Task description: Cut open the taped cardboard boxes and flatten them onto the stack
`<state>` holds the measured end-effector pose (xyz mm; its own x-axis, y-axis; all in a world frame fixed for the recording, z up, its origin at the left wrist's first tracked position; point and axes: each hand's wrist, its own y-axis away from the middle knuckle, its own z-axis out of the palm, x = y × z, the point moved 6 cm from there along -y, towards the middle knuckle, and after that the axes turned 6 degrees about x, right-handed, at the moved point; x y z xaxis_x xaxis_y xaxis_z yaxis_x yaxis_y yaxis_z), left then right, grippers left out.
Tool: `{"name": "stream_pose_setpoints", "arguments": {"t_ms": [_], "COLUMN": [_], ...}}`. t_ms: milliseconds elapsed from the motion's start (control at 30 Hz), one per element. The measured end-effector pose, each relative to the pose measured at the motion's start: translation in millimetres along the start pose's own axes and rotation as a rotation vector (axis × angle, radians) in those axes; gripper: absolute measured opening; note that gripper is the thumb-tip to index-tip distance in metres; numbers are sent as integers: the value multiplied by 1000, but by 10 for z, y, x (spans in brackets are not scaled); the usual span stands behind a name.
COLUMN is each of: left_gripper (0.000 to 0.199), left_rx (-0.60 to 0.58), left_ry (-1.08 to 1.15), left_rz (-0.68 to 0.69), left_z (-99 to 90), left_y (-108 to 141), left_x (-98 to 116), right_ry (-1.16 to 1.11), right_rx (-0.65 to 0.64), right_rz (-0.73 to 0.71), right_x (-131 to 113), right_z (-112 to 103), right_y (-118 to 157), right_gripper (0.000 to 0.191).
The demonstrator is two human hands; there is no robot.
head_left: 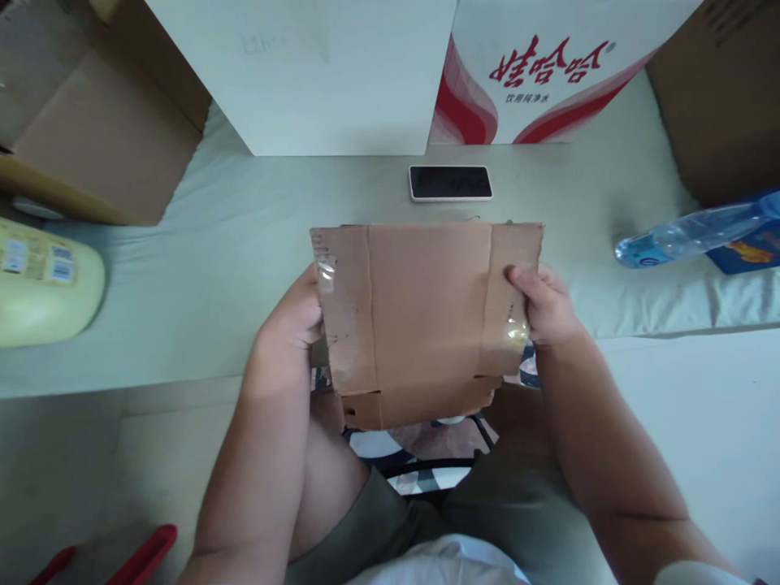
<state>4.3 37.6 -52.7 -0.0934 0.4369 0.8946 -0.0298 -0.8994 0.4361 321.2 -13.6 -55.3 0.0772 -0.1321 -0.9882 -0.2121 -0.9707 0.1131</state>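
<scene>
A flattened brown cardboard piece [430,313] is held up over my lap, with creases near both sides and bits of clear tape at its left and right edges. My left hand [298,313] grips its left edge, the fingertips hidden behind the board. At the right edge, my right hand [545,301] holds it with the thumb on the front face and the other fingers behind. Just beyond the cardboard's far edge lies a phone [450,184] with a dark screen.
White boxes [341,81] stand behind the phone. Brown boxes [110,130] are at the far left and far right. A yellow-green container [49,284] lies left; a clear plastic bottle [695,236] rests on a blue packet [749,248] at right. Red objects [143,556] are at lower left.
</scene>
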Motion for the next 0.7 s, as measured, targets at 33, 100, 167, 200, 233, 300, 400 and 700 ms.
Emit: {"name": "stream_pose_setpoints", "arguments": {"t_ms": [33, 100, 167, 200, 233, 300, 400, 700], "left_gripper": [40, 43, 55, 61, 65, 64, 57, 44], "left_rx": [11, 49, 66, 50, 15, -63, -80, 116], "left_ry": [-9, 10, 64, 83, 83, 24, -70, 152], "left_rz": [-4, 11, 49, 62, 66, 57, 84, 296], "left_z": [-6, -31, -52, -50, -36, 2, 26, -170], "left_y": [-15, -38, -42, -38, -31, -14, -16, -33], "left_x": [-8, 4, 44, 61, 70, 67, 67, 309], "right_ry": [-45, -122, -135, -137, -139, -135, -92, -52], "right_rx": [36, 105, 144, 156, 167, 194, 225, 222], "right_rz": [37, 101, 92, 70, 40, -27, -85, -20], "right_x": [12, 39, 36, 29, 19, 3, 21, 200], "right_z": [13, 47, 90, 110, 124, 128, 83, -186], "right_y": [-10, -35, -64, -80, -95, -127, -189, -386], "right_gripper": [55, 54, 55, 56, 58, 61, 64, 50]}}
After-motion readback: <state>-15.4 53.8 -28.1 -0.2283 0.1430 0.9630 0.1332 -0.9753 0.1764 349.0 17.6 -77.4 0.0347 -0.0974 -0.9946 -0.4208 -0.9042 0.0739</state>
